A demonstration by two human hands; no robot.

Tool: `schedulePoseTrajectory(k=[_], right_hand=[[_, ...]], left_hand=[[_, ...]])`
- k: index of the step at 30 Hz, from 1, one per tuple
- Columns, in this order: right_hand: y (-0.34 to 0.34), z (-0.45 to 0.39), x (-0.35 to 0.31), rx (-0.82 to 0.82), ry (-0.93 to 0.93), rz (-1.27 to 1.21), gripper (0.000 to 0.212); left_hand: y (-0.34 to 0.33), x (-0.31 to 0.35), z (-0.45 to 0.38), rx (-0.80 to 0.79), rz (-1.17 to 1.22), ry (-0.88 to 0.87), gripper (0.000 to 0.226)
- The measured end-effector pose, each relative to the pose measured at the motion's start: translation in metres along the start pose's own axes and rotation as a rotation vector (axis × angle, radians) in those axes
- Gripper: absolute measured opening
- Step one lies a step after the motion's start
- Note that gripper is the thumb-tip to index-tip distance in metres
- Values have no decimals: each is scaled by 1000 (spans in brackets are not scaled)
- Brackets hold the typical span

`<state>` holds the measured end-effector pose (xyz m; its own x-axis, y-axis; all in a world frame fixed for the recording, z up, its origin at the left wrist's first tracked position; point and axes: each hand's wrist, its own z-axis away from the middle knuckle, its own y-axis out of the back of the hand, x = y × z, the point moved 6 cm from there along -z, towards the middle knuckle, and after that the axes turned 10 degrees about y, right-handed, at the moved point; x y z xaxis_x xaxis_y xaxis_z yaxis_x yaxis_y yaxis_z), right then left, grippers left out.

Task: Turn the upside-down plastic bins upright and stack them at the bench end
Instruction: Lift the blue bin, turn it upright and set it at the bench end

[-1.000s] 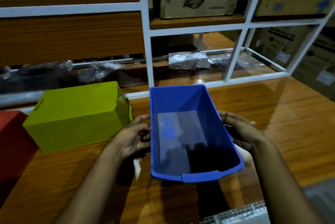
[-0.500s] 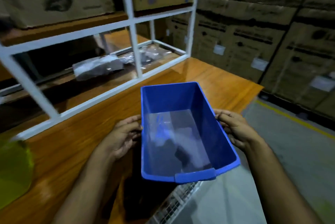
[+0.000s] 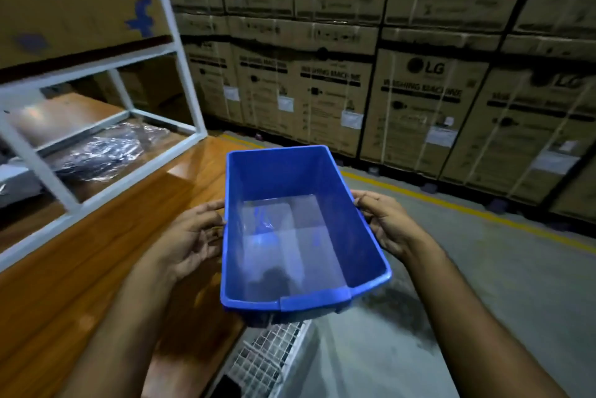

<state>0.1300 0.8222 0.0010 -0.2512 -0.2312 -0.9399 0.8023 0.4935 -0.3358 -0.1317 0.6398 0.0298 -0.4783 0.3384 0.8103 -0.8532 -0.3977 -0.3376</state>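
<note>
An empty blue plastic bin [image 3: 296, 236] is upright, open side up, held in the air over the right end of the wooden bench [image 3: 96, 268]. My left hand [image 3: 190, 236] grips its left long wall, fingers curled under the rim. My right hand [image 3: 387, 223] grips the right long wall the same way. Part of the bin hangs past the bench edge, above the floor. No other bin is in view.
A white metal shelf frame [image 3: 190, 81] stands on the bench at the left, with plastic-wrapped items [image 3: 103, 152] inside. Stacked cardboard appliance boxes [image 3: 419, 101] line the back. A yellow floor line [image 3: 483, 213] runs across grey concrete. A wire mesh panel [image 3: 267, 362] lies below the bin.
I have carried the blue bin to the right along the bench, toward its end. The green and red bins have dropped out of view. Both hands keep their grip.
</note>
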Motion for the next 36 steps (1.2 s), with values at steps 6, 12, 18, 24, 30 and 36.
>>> schedulePoseTrajectory(k=[6, 12, 18, 24, 30, 36], right_hand=[[39, -84, -16, -34, -40, -11, 36], [43, -185, -34, -153, -102, -1, 36], [37, -260, -25, -289, -185, 13, 33], [16, -333, -11, -537, -277, 81, 34], [-5, -379, -10, -782, -324, 147, 37], [-27, -400, -1, -918, -349, 156, 34]], left_hand=[[-15, 26, -78, -3, 14, -23, 75], [-17, 52, -139, 50, 78, -97, 105], [-8, 50, -166, 216, 212, -177, 96], [-25, 39, -169, 492, 308, -286, 50], [-57, 31, -168, 728, 366, -343, 63], [-71, 29, -161, 900, 400, -341, 44]])
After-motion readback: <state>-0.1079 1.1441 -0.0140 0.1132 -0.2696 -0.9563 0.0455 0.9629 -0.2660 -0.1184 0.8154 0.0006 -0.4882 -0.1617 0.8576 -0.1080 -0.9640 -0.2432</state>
